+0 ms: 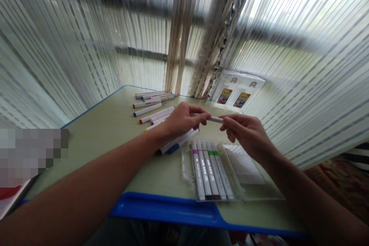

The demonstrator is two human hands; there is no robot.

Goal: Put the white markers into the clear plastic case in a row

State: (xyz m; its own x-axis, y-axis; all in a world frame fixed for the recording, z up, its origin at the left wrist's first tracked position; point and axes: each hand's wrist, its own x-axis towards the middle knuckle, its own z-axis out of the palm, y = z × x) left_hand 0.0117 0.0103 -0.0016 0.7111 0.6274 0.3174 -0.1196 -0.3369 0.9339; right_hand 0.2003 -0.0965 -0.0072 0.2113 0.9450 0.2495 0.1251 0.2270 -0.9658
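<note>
A slim white marker (216,119) is held level above the table between both hands. My left hand (184,118) pinches its left end, and my right hand (245,130) grips the right end with thumb and fingers. Below them lies an opened clear plastic case (184,161), its lid (245,165) folded out to the right. Several white markers (211,173) with purple and green bands stand side by side in the case. Partly hidden behind my left hand and forearm, more loose markers (147,110) with coloured ends lie on the table.
The pale green table (95,138) has a blue rim with a blue tray (164,205) at its front edge. Clear packaging with two labels (225,96) stands at the back right against striped curtains (138,27). A pixelated object (25,157) sits at the left.
</note>
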